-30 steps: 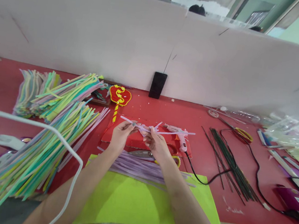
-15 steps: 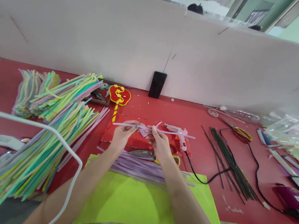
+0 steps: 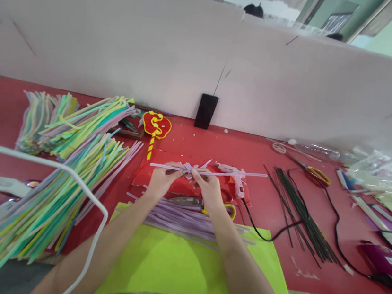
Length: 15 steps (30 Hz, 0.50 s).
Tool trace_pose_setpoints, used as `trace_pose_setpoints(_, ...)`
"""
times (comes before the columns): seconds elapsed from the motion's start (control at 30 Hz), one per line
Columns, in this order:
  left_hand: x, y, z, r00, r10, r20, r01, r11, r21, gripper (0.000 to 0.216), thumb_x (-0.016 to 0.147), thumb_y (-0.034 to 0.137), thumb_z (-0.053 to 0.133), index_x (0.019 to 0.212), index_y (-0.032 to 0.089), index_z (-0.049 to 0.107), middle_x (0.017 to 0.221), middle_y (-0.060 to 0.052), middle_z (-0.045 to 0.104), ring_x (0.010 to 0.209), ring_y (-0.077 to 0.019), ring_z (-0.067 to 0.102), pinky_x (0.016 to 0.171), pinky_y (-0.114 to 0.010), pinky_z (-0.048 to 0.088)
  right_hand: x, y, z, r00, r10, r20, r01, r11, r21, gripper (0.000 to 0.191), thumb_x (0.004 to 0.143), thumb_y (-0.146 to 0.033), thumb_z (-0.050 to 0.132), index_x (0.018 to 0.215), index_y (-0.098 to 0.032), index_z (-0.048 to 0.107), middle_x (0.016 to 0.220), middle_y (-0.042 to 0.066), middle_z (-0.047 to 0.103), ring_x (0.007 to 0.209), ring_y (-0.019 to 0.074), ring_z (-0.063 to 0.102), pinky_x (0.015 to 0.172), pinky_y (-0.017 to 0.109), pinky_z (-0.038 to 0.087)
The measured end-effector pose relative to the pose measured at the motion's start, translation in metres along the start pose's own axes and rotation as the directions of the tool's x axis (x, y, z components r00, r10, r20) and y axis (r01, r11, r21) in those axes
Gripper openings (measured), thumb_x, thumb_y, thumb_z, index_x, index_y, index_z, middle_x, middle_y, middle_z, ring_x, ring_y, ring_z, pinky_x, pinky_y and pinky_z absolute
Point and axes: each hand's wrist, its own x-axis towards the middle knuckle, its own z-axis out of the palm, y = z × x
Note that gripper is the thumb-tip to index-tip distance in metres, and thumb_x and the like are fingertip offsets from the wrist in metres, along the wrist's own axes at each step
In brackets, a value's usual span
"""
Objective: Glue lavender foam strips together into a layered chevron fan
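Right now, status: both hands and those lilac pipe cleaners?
Left hand and right hand both pinching crossed lilac pipe cleaners at the crossing, held above red felt. Glue gun lies just right of right hand.

The left hand [image 3: 162, 181] is sliding right along the lilac pipe cleaner [image 3: 253, 175], closing on the right hand [image 3: 208, 191]; the strand is levelling out, its right end reaching farther right.

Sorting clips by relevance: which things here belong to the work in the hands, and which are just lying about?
In use: left hand, right hand, both pinching the lilac pipe cleaners; lilac bundle by the green sheet.
Lying about: multicolour pipe-cleaner pile, glue gun, dark wire stems, scissors far right, black phone, red-and-yellow ornament.
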Motion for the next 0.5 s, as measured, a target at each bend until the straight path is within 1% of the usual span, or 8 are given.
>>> trace_pose_setpoints(0.07, 0.0, 0.002, 0.0, 0.999, 0.034, 0.002, -0.034, 0.999, 0.041, 0.026, 0.059, 0.036, 0.073, 0.074, 0.015, 0.067, 0.079, -0.005, 0.071, 0.077, -0.0203, 0.067, 0.079, -0.035, 0.053, 0.001, 0.001, 0.0, 1.0, -0.008, -0.004, 0.008, 0.999, -0.031, 0.024, 0.068, -0.042, 0.067, 0.071, -0.018, 0.065, 0.066, 0.001, 0.067, 0.055, 0.0111, 0.055, 0.044, 0.021, 0.04)
trace_pose_setpoints(0.13, 0.0, 0.002, 0.0, 0.999, 0.035, 0.005, -0.035, 0.998, 0.049, 0.027, 0.059, 0.036, 0.074, 0.074, 0.015, 0.067, 0.079, -0.005, 0.072, 0.077, -0.0204, 0.067, 0.079, -0.035, 0.053, 0.001, 0.003, 0.0, 1.0, -0.017, -0.012, 0.016, 0.999, -0.051, 0.024, 0.068, -0.042, 0.067, 0.071, -0.018, 0.065, 0.066, 0.001, 0.067, 0.055, 0.0115, 0.055, 0.044, 0.021, 0.04)
trace_pose_setpoints(0.23, 0.001, 0.0, 0.001, 0.998, -0.048, 0.026, 0.049, 0.999, -0.024, 0.034, 0.056, 0.041, 0.076, 0.076, 0.015, 0.067, 0.077, -0.006, 0.072, 0.074, -0.0216, 0.068, 0.078, -0.037, 0.053, 0.002, 0.005, -0.001, 0.998, -0.046, -0.033, 0.044, 0.996, -0.075, 0.023, 0.068, -0.04, 0.067, 0.074, -0.018, 0.066, 0.066, 0.001, 0.066, 0.056, 0.0119, 0.055, 0.045, 0.022, 0.04)
trace_pose_setpoints(0.33, 0.002, -0.005, 0.001, 0.989, -0.142, 0.042, 0.146, 0.981, -0.125, 0.041, 0.052, 0.044, 0.079, 0.077, 0.014, 0.068, 0.076, -0.006, 0.073, 0.073, -0.0228, 0.069, 0.079, -0.039, 0.054, 0.001, 0.004, -0.002, 0.995, -0.082, -0.06, 0.075, 0.991, -0.114, 0.02, 0.068, -0.037, 0.068, 0.075, -0.018, 0.067, 0.068, -0.001, 0.065, 0.052, 0.01, 0.051, 0.046, 0.023, 0.041)
trace_pose_setpoints(0.4, 0.003, -0.007, 0.001, 0.984, -0.178, 0.033, 0.181, 0.968, -0.172, 0.043, 0.05, 0.045, 0.08, 0.077, 0.013, 0.069, 0.078, -0.007, 0.073, 0.075, -0.023, 0.069, 0.08, -0.039, 0.054, 0.0, 0.004, -0.002, 0.994, -0.099, -0.049, 0.091, 0.987, -0.134, 0.018, 0.069, -0.035, 0.068, 0.076, -0.019, 0.067, 0.07, -0.001, 0.064, 0.049, 0.0088, 0.048, 0.048, 0.023, 0.042)
trace_pose_setpoints(0.5, 0.004, -0.011, 0.0, 0.981, -0.189, 0.036, 0.192, 0.956, -0.22, 0.042, 0.05, 0.042, 0.081, 0.077, 0.013, 0.07, 0.082, -0.007, 0.073, 0.078, -0.0227, 0.068, 0.081, -0.039, 0.053, 0.0, 0.004, -0.001, 0.993, -0.115, -0.031, 0.11, 0.986, -0.124, 0.015, 0.069, -0.034, 0.067, 0.075, -0.019, 0.067, 0.07, -0.001, 0.064, 0.051, 0.0094, 0.049, 0.049, 0.024, 0.042)
